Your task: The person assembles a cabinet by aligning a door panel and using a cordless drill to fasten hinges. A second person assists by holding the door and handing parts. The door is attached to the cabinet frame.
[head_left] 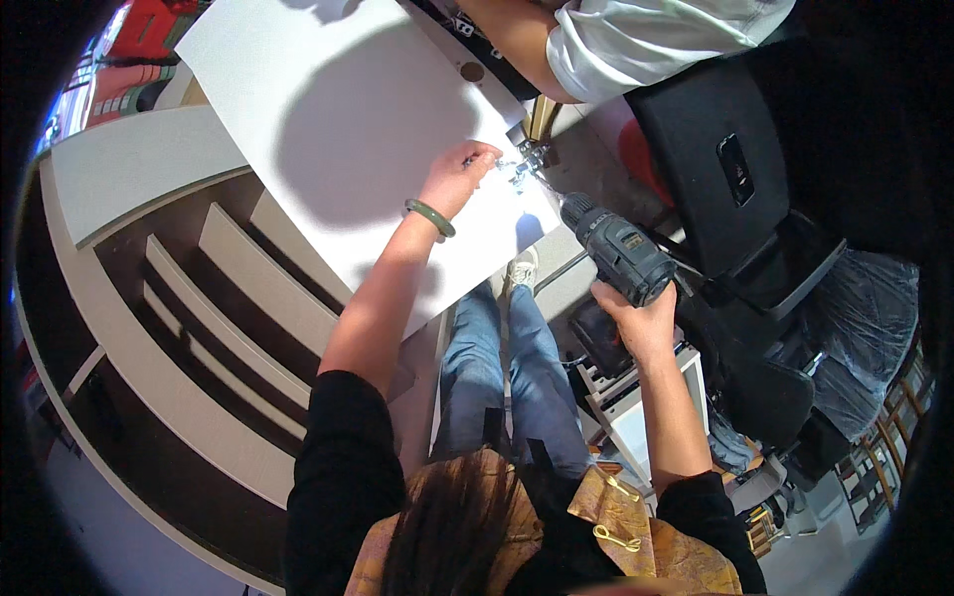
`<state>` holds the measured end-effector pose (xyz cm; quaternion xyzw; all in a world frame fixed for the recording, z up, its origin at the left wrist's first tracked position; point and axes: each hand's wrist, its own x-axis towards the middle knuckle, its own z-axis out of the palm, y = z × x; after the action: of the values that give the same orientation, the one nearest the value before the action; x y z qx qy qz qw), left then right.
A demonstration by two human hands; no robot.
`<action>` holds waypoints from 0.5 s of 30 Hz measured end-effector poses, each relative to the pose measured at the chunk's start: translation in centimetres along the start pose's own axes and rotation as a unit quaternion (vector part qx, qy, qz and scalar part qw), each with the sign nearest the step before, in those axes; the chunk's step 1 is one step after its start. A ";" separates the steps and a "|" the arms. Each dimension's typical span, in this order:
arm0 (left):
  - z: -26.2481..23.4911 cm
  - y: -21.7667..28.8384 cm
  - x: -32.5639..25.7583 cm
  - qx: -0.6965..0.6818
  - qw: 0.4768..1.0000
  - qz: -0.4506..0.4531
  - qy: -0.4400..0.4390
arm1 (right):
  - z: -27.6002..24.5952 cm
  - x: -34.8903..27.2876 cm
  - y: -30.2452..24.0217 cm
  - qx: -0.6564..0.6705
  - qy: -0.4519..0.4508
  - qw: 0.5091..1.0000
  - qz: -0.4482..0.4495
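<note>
A large white panel (348, 119) lies tilted across the view. My left hand (459, 174), with a green bangle on the wrist, pinches a small metal hinge fitting (524, 164) at the panel's right edge. My right hand (636, 318) grips the handle of a dark cordless drill (616, 248). The drill's bit points up-left and meets the metal fitting. Another person's arm in a white sleeve (616, 45) reaches in from the top, close to the panel's upper corner.
A white cabinet frame with several shelves (199, 328) lies open at the left. Black office chairs (745, 199) stand at the right. A small white box with a dark tool (626, 397) sits by my right forearm. My legs in jeans (507, 368) are below the panel.
</note>
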<state>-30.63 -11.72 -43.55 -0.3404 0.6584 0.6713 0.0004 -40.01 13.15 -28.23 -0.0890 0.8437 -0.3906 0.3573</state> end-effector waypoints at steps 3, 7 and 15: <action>0.4 0.4 1.0 0.166 0.984 0.063 0.011 | -0.1 0.6 0.4 -0.037 -0.003 0.999 -0.009; 1.0 1.5 1.9 0.403 0.903 0.141 -0.039 | 0.0 0.7 0.7 -0.077 -0.008 0.997 -0.022; 1.1 3.1 2.5 0.534 0.829 0.109 -0.123 | 0.2 1.3 0.4 -0.097 -0.032 0.994 -0.031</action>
<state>-34.46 -12.29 -42.10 -0.1276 0.9416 0.2467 0.1905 -40.76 12.71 -29.33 -0.1617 0.8624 -0.3149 0.3619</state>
